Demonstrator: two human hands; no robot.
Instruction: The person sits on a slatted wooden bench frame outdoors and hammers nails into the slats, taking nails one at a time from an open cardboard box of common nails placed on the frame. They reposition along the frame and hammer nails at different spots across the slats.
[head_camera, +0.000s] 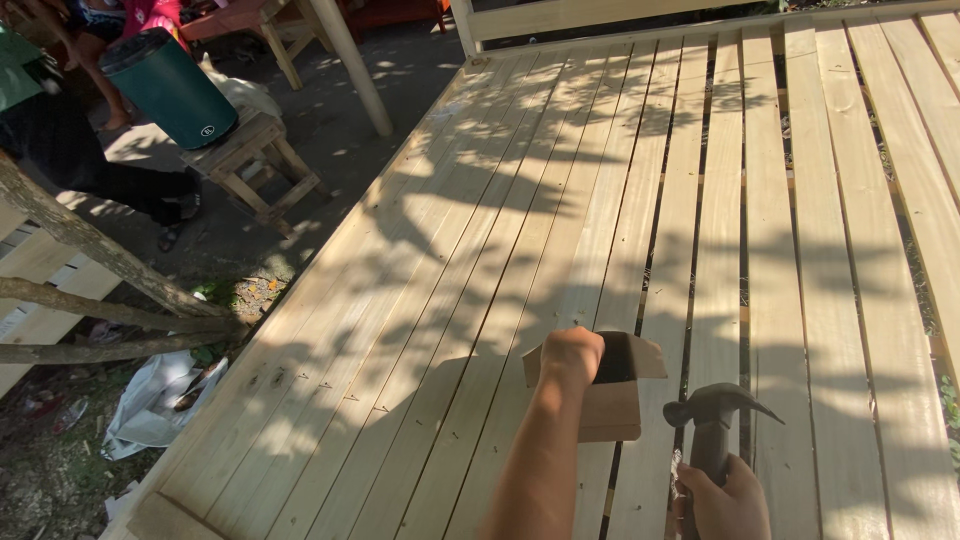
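- My left hand (572, 355) is dipped into the open top of a small cardboard box (612, 405); the fingers are curled down inside, so I cannot tell whether they are pinched on anything or loose.
- My right hand (727, 503) is closed around the handle of a claw hammer (718, 415), head up and clear of the wood, just to the right of the box.
- The box sits on the pale wooden slats (600, 200) of a big slatted platform, near the edge closest to me, with its flaps folded outward.
- What is in the box I cannot make out: the inside is dark and my hand covers the opening.
- Judging from this, I am at the fetching step, reaching into the box while the hammer waits. Next, I think, I need a careful pinch inside the box and then a steady hold on a slat before any swing.
- The slats on the left lie tight together; those on the right have gaps showing dark ground below.
- Off to the left, well apart, a dark green bin (165, 85) stands on a low wooden stool (255, 160), and a person (60, 140) stands near it.
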